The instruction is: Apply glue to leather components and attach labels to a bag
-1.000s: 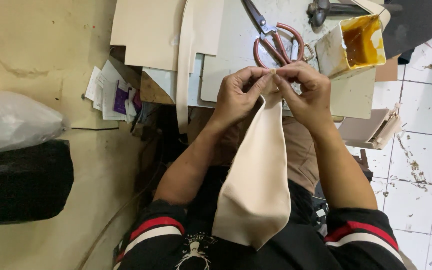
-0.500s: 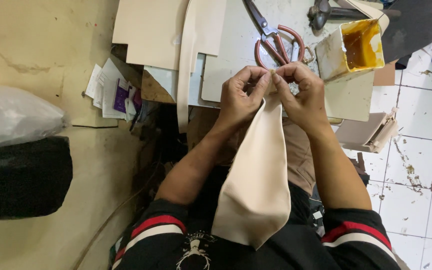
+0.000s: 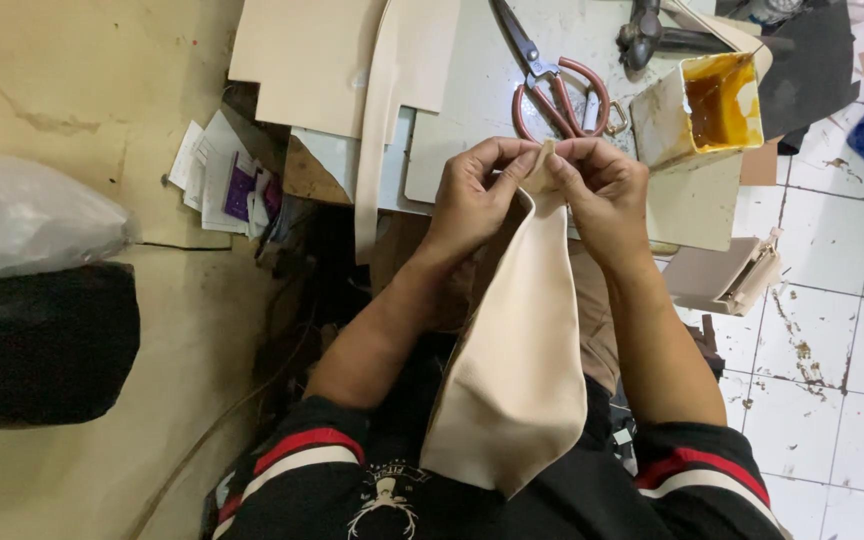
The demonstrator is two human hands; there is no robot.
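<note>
A long beige leather-like piece (image 3: 517, 370) hangs from my hands down over my lap, folded lengthwise. My left hand (image 3: 477, 195) pinches its top edge from the left side. My right hand (image 3: 602, 195) pinches the same top edge from the right, fingertips of both hands meeting at the narrow upper tip. Both hands sit just in front of the low work board (image 3: 472, 90).
Red-handled scissors (image 3: 552, 85) lie on the board beyond my hands. An open tin of yellow glue (image 3: 707, 100) stands at the right. Beige cut sheets (image 3: 332, 60) and a strip lie at the left. A small beige box (image 3: 727, 275) rests on the white tiled floor.
My hands have shifted slightly along the top edge of the beige piece, fingers working the tip. The piece hangs as before.
</note>
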